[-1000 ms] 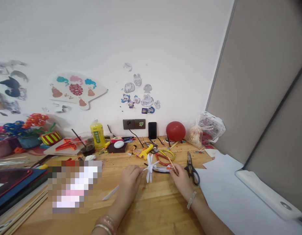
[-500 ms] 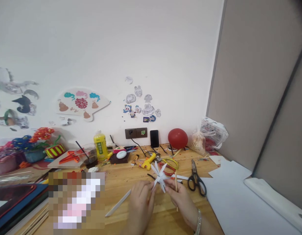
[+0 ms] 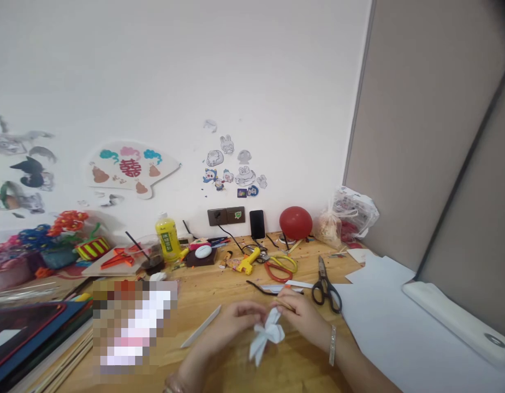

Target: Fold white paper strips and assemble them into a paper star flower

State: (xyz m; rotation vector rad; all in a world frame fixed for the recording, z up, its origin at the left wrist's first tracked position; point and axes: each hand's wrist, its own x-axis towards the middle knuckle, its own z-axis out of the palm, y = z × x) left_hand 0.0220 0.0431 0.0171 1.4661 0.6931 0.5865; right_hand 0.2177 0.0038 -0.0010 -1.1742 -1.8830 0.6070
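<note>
Both my hands meet over the wooden desk around a white folded paper pinwheel. My left hand pinches the pinwheel from the left, fingers closed on it. My right hand grips it from the right and also holds a thin wooden stick between its fingers. The paper blades hang below my fingers, tilted toward me. A bracelet sits on my right wrist.
Black scissors lie right of my hands, white paper sheets beyond them. A white paper strip lies to the left. Behind: yellow glue gun, red and yellow scissors, red balloon, yellow bottle, phone.
My hands drew the pinwheel toward me and lower; its blades now droop below my fingers instead of standing up. The stick stayed in my right hand.
</note>
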